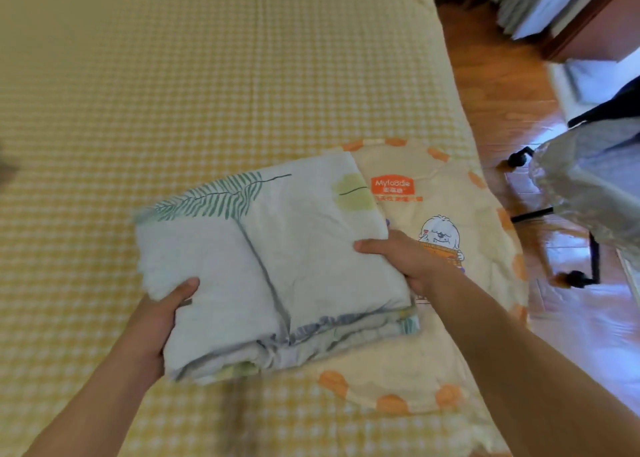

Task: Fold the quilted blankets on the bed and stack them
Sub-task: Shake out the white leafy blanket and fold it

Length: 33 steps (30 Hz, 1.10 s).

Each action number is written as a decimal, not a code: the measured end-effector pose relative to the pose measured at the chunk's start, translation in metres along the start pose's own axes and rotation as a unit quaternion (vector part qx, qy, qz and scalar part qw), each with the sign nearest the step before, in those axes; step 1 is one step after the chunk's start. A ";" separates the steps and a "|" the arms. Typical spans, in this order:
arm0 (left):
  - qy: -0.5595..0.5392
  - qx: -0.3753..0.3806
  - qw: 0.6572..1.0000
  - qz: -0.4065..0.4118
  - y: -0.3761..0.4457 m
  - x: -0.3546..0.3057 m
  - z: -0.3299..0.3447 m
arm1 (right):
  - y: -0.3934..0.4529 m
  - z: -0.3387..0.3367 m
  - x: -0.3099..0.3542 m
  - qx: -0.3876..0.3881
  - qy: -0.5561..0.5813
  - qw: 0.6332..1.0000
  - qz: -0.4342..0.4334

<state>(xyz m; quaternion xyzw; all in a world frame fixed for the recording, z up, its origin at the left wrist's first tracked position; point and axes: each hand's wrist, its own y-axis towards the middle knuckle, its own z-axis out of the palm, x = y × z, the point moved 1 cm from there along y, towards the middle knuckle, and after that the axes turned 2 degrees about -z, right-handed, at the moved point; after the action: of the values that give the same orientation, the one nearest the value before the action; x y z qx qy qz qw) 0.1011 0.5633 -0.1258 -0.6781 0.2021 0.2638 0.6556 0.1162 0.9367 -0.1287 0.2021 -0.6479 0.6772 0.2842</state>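
Stacking step: my left hand (162,312) and right hand (403,259) each grip a side of the folded leaf-print blanket (266,266), held partly over the cream dog-print blanket (446,214) on the bed (173,92). I'd line up edges and lower it flat so it doesn't unfold. Orange label reads "Myfoodie"; smaller text is unreadable.

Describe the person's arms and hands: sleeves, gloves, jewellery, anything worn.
Nothing worn shows. Both forearms are bare up to the frame edge, with no sleeve in view. The left hand and right hand have no gloves, and no rings, watch or bracelet can be seen.
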 end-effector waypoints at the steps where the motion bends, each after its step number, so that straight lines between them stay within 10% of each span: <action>1: 0.012 0.001 0.998 0.059 -0.006 -0.019 0.011 | -0.011 -0.004 0.008 -0.019 0.002 0.999 -0.035; 10: 0.112 0.178 0.976 0.052 -0.029 -0.042 0.098 | -0.129 -0.151 -0.016 -0.155 0.050 0.981 -0.105; 14: 0.361 0.053 0.930 -0.046 0.003 0.030 0.132 | -0.101 -0.182 -0.082 -0.270 -0.152 0.949 0.061; 17: 0.513 -0.069 0.853 0.061 0.009 0.056 0.145 | -0.082 -0.177 -0.101 -0.375 -0.325 0.867 0.052; 19: 0.427 -0.081 0.894 0.110 0.007 0.057 0.152 | -0.077 -0.172 -0.102 -0.401 -0.318 0.859 0.007; 22: 0.249 -0.017 0.966 -0.062 0.009 0.067 0.147 | -0.070 -0.174 -0.117 -0.359 -0.182 0.913 0.067; 27: 0.148 0.179 0.954 -0.191 -0.010 0.069 0.133 | -0.077 -0.177 -0.130 -0.318 -0.103 0.935 0.121; 33: 0.078 0.175 0.974 -0.118 -0.014 0.039 0.132 | -0.089 -0.186 -0.113 -0.299 -0.089 0.944 0.105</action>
<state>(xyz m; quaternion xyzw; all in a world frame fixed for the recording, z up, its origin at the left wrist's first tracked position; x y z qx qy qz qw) 0.1277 0.6987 -0.1391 -0.5904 0.2138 0.0917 0.7728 0.2764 1.1078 -0.1480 0.0980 -0.8608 0.4574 0.2007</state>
